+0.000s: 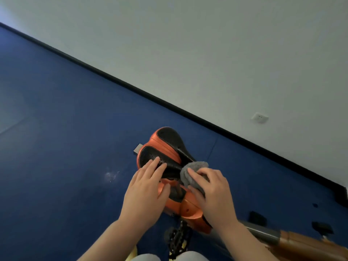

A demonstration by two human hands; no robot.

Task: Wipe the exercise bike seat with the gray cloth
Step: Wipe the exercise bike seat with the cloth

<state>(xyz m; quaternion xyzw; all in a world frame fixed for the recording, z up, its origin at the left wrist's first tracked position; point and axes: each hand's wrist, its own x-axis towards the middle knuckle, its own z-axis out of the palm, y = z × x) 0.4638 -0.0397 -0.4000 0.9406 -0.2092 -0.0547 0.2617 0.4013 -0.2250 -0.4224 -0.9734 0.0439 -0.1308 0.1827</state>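
The right hand (212,193) pinches the soft, bunched gray cloth (192,172) at the seat (165,149)'s four o'clock edge, while the flat, open left hand (146,191) steadies it.

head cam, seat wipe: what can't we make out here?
- Seat nose: head view, covered by gray cloth and right hand.
- Seat surface under left hand: hidden.
- Bike frame: cut off by bottom-right edge.
- Pedal: dark, blurred.

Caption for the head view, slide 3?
Right hand presses gray cloth on orange-black bike seat; left hand steadies it.
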